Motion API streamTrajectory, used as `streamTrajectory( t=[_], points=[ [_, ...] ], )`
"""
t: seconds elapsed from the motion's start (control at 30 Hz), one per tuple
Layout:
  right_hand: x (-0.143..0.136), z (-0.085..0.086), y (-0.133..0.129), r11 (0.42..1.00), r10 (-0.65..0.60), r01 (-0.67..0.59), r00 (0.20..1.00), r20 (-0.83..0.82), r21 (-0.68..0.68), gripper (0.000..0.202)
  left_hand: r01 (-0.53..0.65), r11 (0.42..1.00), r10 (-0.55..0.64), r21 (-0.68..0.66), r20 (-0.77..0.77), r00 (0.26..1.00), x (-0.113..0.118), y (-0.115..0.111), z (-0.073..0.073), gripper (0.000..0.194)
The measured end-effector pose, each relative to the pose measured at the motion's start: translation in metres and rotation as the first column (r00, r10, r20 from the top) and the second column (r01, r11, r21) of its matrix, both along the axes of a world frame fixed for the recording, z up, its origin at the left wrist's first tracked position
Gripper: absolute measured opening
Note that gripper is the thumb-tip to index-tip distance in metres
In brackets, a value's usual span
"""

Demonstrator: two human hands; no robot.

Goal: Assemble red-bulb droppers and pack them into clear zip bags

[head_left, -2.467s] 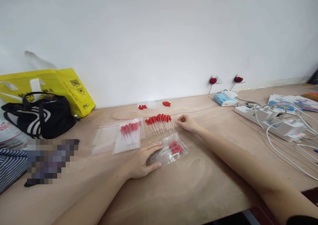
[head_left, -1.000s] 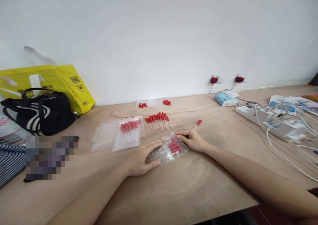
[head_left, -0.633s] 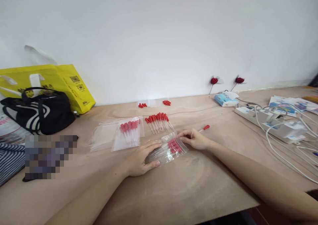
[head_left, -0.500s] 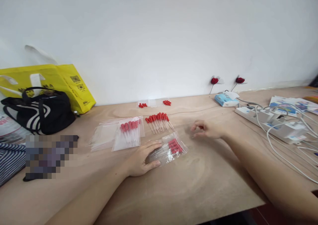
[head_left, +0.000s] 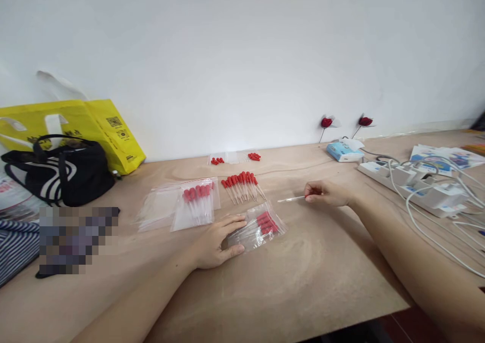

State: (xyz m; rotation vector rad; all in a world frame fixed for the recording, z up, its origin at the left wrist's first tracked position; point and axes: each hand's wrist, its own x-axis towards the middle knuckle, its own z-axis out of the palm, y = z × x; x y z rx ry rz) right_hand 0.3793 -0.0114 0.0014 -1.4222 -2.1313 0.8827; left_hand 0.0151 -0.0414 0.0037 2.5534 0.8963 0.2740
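My right hand (head_left: 328,193) pinches a dropper (head_left: 291,199) by its red bulb end, the clear tube pointing left over the table. The fingers of my left hand (head_left: 223,239) and its thumb hold the left end of a clear zip bag (head_left: 252,234) against the table. Several red-bulbed droppers lie inside that bag, bulbs to the right. Just behind it, a row of loose droppers (head_left: 242,181) with red bulbs rests on the wood. Left of them, another zip bag (head_left: 195,206) of droppers lies on flat clear bags (head_left: 155,209).
Near the wall are small bags of red bulbs (head_left: 254,156). A yellow bag (head_left: 117,131) and black bag (head_left: 85,171) stand left. On the right are a tissue pack (head_left: 343,152), a power strip (head_left: 435,199) with tangled cables, and two red flowers (head_left: 326,123).
A dropper now shows in my right hand, its tube pointing left; the hand has moved slightly right. My left hand stays on the bag.
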Motion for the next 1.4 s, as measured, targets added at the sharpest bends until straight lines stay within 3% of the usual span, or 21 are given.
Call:
streamTrajectory(
  t=[0.17,0.53,0.73,0.9,1.17,1.4],
  points=[
    [-0.029,0.006,-0.005,0.993,0.067,-0.073,0.995,0.068,0.090,0.017,-0.009,1.000,0.009,0.000,0.007,1.000,0.000,0.000,-0.001,0.049],
    [-0.033,0.005,-0.005,0.990,0.024,-0.037,0.995,0.097,0.137,0.016,-0.010,1.000,0.010,0.001,-0.003,1.000,-0.001,0.000,-0.001,0.050],
    [-0.061,-0.012,-0.005,0.982,0.052,-0.028,0.991,-0.122,0.187,0.014,0.005,1.000,-0.005,-0.008,0.009,1.000,0.001,0.002,-0.001,0.048],
    [-0.075,-0.030,0.001,0.997,0.032,-0.005,0.937,-0.347,0.076,0.018,-0.020,1.000,0.020,-0.014,0.019,1.000,0.001,0.000,-0.002,0.047],
    [-0.064,-0.026,0.010,0.999,0.018,-0.003,0.917,-0.399,0.040,0.018,-0.024,0.999,0.024,-0.024,0.006,1.000,0.002,-0.001,0.000,0.050],
    [-0.094,-0.034,0.003,0.999,-0.022,-0.005,0.799,-0.601,-0.044,0.030,0.044,0.999,-0.044,0.008,0.018,0.999,0.003,0.000,0.001,0.052]
  ],
)
